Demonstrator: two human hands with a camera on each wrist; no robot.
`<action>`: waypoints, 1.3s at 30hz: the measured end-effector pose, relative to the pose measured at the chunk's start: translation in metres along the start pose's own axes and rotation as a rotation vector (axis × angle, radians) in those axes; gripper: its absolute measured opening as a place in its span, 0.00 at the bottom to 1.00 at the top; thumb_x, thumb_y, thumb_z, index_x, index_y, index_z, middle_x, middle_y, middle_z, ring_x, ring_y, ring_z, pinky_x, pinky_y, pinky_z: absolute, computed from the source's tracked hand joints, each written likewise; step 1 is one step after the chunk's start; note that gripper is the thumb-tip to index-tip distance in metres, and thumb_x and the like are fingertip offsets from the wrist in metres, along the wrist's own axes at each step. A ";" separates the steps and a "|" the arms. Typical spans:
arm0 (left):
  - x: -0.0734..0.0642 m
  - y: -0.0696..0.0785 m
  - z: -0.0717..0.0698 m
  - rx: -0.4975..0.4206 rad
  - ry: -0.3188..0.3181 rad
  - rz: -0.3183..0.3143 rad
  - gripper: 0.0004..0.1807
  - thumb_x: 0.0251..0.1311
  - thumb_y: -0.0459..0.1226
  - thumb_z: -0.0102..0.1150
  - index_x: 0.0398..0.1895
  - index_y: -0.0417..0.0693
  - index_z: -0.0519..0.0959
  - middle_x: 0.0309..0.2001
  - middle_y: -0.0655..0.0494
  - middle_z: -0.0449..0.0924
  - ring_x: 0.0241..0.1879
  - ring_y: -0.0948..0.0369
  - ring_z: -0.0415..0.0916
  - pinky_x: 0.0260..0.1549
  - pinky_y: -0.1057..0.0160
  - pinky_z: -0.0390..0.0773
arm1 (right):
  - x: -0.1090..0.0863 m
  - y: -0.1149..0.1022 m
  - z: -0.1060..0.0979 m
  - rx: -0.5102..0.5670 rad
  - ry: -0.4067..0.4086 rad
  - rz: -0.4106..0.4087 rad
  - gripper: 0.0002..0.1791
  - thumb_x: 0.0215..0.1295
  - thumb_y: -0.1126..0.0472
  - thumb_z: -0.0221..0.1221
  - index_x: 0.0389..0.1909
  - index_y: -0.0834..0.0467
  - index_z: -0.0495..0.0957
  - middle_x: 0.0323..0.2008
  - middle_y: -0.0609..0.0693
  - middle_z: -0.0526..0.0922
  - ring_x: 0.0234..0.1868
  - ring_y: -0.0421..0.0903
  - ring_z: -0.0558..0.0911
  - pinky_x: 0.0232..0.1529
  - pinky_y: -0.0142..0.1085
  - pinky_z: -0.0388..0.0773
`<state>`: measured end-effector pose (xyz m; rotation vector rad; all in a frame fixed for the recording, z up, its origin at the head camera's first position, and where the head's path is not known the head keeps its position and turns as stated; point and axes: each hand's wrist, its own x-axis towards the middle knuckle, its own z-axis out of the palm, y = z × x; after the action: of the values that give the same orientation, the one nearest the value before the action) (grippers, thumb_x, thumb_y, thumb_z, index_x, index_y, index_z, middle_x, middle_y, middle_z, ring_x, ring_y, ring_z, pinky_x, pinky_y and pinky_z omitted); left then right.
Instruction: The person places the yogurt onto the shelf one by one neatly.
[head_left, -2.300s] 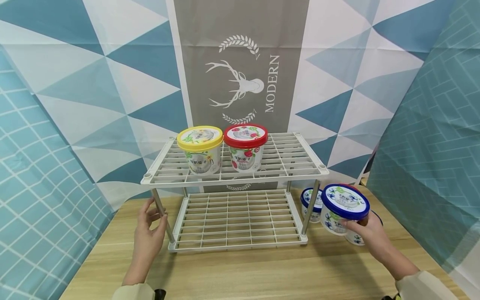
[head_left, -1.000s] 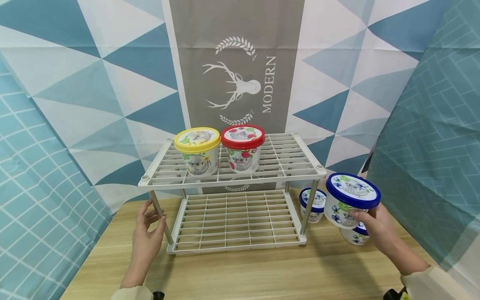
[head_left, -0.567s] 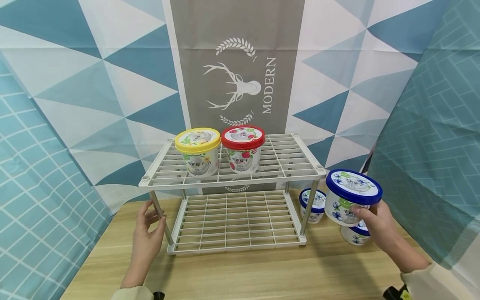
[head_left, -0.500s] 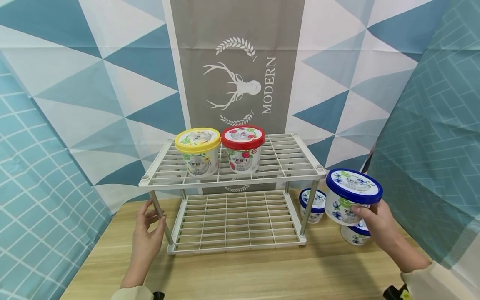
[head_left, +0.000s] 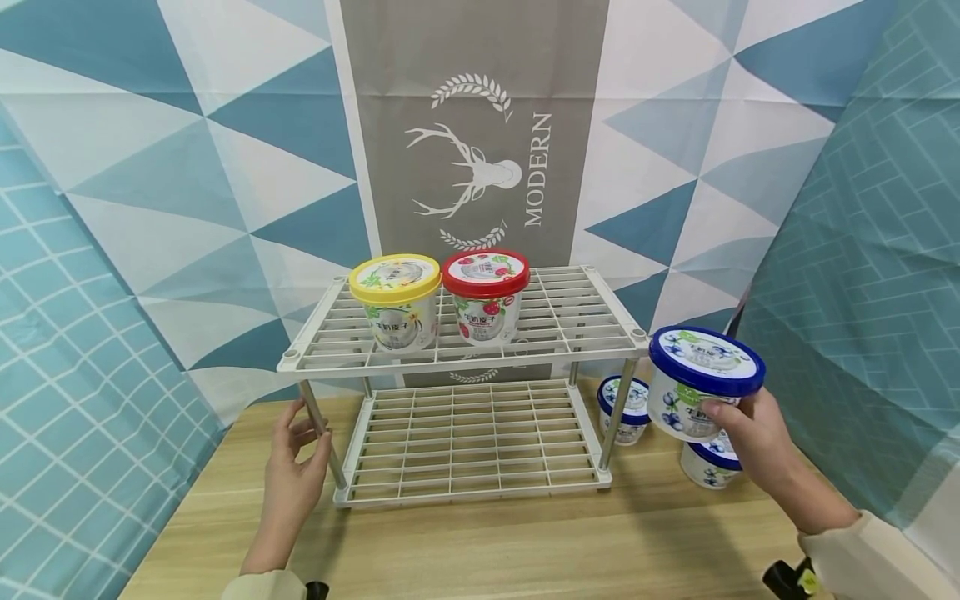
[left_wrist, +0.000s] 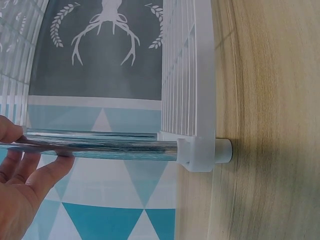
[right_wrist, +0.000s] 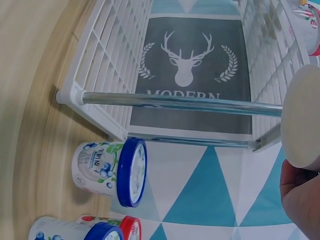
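My right hand [head_left: 765,446] grips a white tub with a blue lid [head_left: 678,404] and blueberry print, thumb on its front wall. It is held up just right of the rack's top shelf, slightly tilted; the right wrist view shows the tub's pale base [right_wrist: 302,120]. My left hand [head_left: 294,483] pinches the metal post [left_wrist: 125,150] at the rack's front left, thumb on one side and fingers [left_wrist: 52,175] on the other. On the top shelf [head_left: 577,342] of the white two-tier rack, a yellow-lidded tub [head_left: 397,325] stands beside a red-lidded strawberry tub [head_left: 486,321].
Right of the rack, a blue-lidded tub [head_left: 630,408] stands on the wooden table [head_left: 480,550], partly behind the post. Another blue-lidded tub [head_left: 707,468] is below the held one. Near it, the right wrist view shows a red-lidded tub [right_wrist: 132,230]. Patterned cloth [head_left: 480,50] hangs behind.
My right hand has lifted the blue-lidded tub up and slightly right, uncovering more of the blue-lidded tub below. The left hand keeps its hold on the post.
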<state>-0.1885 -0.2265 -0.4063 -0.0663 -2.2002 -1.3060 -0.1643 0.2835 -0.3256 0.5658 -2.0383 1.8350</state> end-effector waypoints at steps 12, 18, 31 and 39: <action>-0.001 0.002 -0.001 0.022 -0.005 -0.003 0.35 0.64 0.28 0.51 0.71 0.48 0.50 0.49 0.44 0.72 0.41 0.87 0.62 0.34 0.90 0.68 | 0.008 -0.012 0.007 0.047 0.001 -0.020 0.28 0.61 0.67 0.49 0.64 0.53 0.60 0.55 0.44 0.73 0.52 0.37 0.74 0.47 0.23 0.75; -0.001 0.002 -0.001 0.021 0.000 0.015 0.35 0.63 0.27 0.51 0.70 0.47 0.51 0.48 0.43 0.72 0.41 0.86 0.62 0.33 0.89 0.68 | 0.012 -0.016 0.010 0.049 -0.011 -0.044 0.28 0.62 0.67 0.49 0.64 0.54 0.60 0.55 0.44 0.73 0.52 0.37 0.74 0.47 0.23 0.75; -0.001 -0.001 0.000 0.013 0.016 0.022 0.35 0.62 0.26 0.52 0.70 0.47 0.52 0.47 0.45 0.72 0.41 0.86 0.63 0.32 0.89 0.69 | 0.017 -0.021 0.015 0.074 -0.009 -0.055 0.28 0.61 0.67 0.50 0.64 0.54 0.61 0.55 0.45 0.73 0.52 0.38 0.75 0.46 0.25 0.76; -0.001 0.000 0.000 0.009 0.025 0.028 0.35 0.62 0.26 0.52 0.70 0.48 0.52 0.47 0.45 0.73 0.41 0.86 0.64 0.33 0.89 0.68 | 0.021 -0.027 0.020 0.086 -0.012 -0.070 0.28 0.61 0.68 0.50 0.63 0.54 0.62 0.54 0.45 0.74 0.51 0.38 0.76 0.46 0.26 0.77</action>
<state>-0.1876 -0.2265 -0.4066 -0.0774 -2.1763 -1.2749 -0.1689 0.2597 -0.2941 0.6650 -1.9296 1.8892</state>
